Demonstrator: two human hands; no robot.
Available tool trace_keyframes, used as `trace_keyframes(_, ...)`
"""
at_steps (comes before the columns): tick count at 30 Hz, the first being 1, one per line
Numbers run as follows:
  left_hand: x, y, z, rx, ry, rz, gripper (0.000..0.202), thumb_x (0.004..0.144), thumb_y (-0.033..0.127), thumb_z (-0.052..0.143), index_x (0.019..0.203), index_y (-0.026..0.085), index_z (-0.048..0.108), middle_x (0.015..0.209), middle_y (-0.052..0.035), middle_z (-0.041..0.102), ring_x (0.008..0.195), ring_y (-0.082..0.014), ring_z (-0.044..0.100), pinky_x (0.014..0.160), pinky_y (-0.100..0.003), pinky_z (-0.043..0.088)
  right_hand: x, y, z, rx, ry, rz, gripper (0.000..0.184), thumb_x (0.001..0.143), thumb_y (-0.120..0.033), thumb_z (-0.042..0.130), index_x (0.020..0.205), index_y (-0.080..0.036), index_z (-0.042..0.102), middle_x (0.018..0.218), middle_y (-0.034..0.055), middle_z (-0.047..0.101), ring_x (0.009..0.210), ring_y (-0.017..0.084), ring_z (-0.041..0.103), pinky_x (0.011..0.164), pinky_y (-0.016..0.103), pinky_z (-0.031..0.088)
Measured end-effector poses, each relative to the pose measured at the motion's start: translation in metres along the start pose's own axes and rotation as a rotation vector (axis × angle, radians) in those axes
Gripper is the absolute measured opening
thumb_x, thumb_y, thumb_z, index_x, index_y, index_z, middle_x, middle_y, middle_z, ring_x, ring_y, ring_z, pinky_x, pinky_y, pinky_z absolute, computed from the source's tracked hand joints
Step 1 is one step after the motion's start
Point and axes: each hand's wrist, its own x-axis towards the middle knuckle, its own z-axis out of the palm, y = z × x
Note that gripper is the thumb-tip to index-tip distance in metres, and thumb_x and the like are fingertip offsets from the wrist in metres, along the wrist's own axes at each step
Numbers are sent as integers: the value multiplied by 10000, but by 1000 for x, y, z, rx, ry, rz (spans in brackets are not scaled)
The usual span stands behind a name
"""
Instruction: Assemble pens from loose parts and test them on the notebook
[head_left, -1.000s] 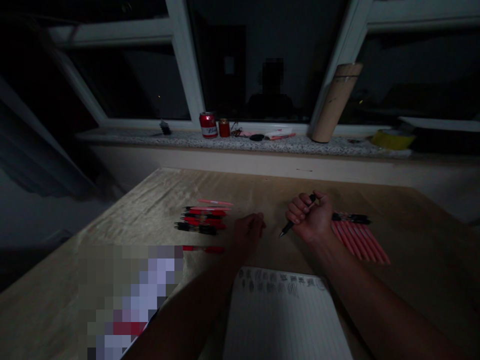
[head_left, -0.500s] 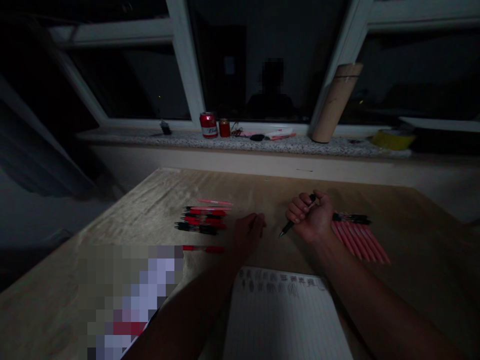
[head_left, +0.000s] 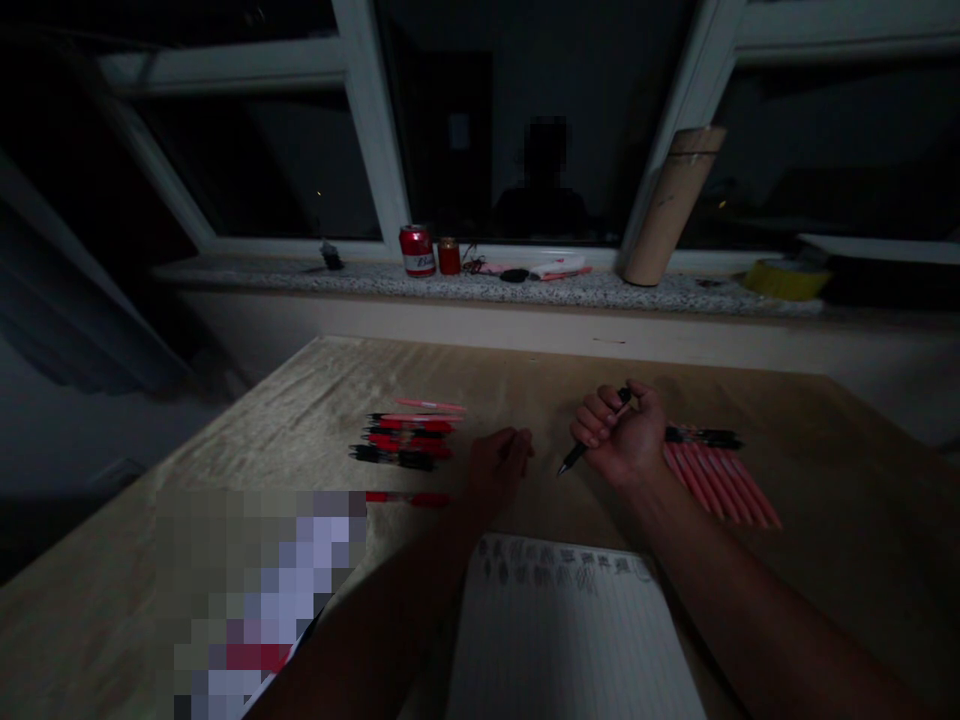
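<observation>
A black pen (head_left: 574, 456) is in my right hand (head_left: 626, 430), its tip pointing down and left and the fingers wrapped around its barrel, the thumb near its upper end. My left hand (head_left: 501, 460) rests by the table's middle with its fingers curled closed; what they hold, if anything, is too dark to make out. Left of that hand lies a group of red, black and pink pens (head_left: 405, 437), with a single red pen (head_left: 409, 498) nearer me. To the right of my right hand are several pink pens (head_left: 724, 485) in a row and black pens (head_left: 709, 437). A lined notebook (head_left: 570, 640) with scribbles along its top lies below my hands.
The table (head_left: 525, 385) meets a wall under a speckled windowsill (head_left: 360, 280). On the sill stand a red can (head_left: 417, 250), a small red jar (head_left: 448, 256), a tall wood-coloured cylinder (head_left: 675, 205) and yellow tape (head_left: 787, 279). A blurred-out patch (head_left: 277, 590) covers the front left.
</observation>
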Motion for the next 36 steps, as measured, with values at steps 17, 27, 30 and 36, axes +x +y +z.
trace_keyframes(17,-6,32,2,416,-506,397,201,804,331,497,769,171,613,666,9,595,590,-105,510,553,-211,334,-51,-19,7,-1374,-59,-220,317,860,-389,491,649,-191,621,627,-1,570,644,138,517,589,243,376)
trace_keyframes(27,-19,34,16,670,-791,506,118,721,293,579,749,209,656,743,-15,670,645,-147,590,564,-236,353,-114,-13,-36,-1439,87,78,299,629,-412,715,567,-178,540,464,-16,525,407,102,436,386,214,292)
trace_keyframes(30,-22,34,21,696,-793,565,116,733,289,572,722,202,649,725,-15,653,642,-145,582,562,-239,350,-115,0,-44,-1454,73,-18,320,634,-362,690,500,-186,458,435,-39,460,411,84,382,389,203,257)
trace_keyframes(36,-24,26,28,694,-757,584,107,721,268,577,665,187,619,677,0,616,639,-136,574,605,-252,363,-114,6,-48,-1505,1,-121,307,661,-261,620,476,-189,386,440,-63,367,424,66,300,403,200,219)
